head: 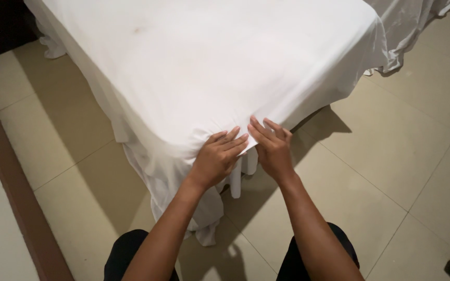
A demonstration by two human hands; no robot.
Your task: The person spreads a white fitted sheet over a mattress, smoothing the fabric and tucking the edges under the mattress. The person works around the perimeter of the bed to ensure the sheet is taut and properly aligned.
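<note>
Along the left wall runs a dark wooden skirting (11, 192), and beige floor tiles (53, 130) spread between it and the bed (199, 57). A white sheet (209, 67) covers the mattress from the far edge down to the near corner, with its loose edge hanging to the floor on the left side, where it gathers in folds (183, 198).

At that near corner the left hand (216, 157) lies flat on the cloth, fingers together and stretched forward, pressing the sheet against the corner rather than gripping it. Just beside it the right hand (272, 148) rests the same way, fingers slightly spread, their tips at the edge where the sheet turns under. Neither hand closes around anything. Below them a white bed leg (235, 179) shows under the cloth.

To my eye the step in hand is seating the sheet at this corner. Doing it well would mean keeping both palms pressing downward so the fabric stays taut across the top, easing the slack under the mattress evenly from both sides, and smoothing the small creases fanning out from the fingertips before letting go.

Further right the sheet's edge rises clear of the tiles, and more white cloth (407, 31) drapes at the far corner.
</note>
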